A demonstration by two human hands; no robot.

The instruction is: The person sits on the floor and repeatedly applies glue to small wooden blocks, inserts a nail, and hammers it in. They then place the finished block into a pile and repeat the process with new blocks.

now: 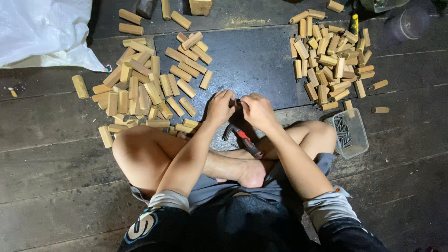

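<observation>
Person sitting cross-legged on a dark plank floor (56, 140), both hands meeting in the middle of the frame over a dark mat (252, 60). The left hand (220, 107) and right hand (257, 110) are pinched together on one small dark piece (235, 102) between the fingertips – too small and shadowed to say what it is, but both hands are closed narrow on it, thumbs and fingers touching it from either side. Just below the hands, resting against the legs, lies a hammer (242, 139) with a red and black grip, nobody holding it. Left of centre there's a big loose pile of wood pegs (144, 88), short tan cylinders spilling over the mat edge and onto the floor. A second pile (331, 56) sits at upper right – packed tighter, a few strays lying off to its right. By the knee at the right side is a clear plastic tub (350, 133) with dark nails in it. Upper left corner has a white plastic bag (42, 32), and at the top right edge there's a clear round container (408, 23), partly in shadow.
</observation>
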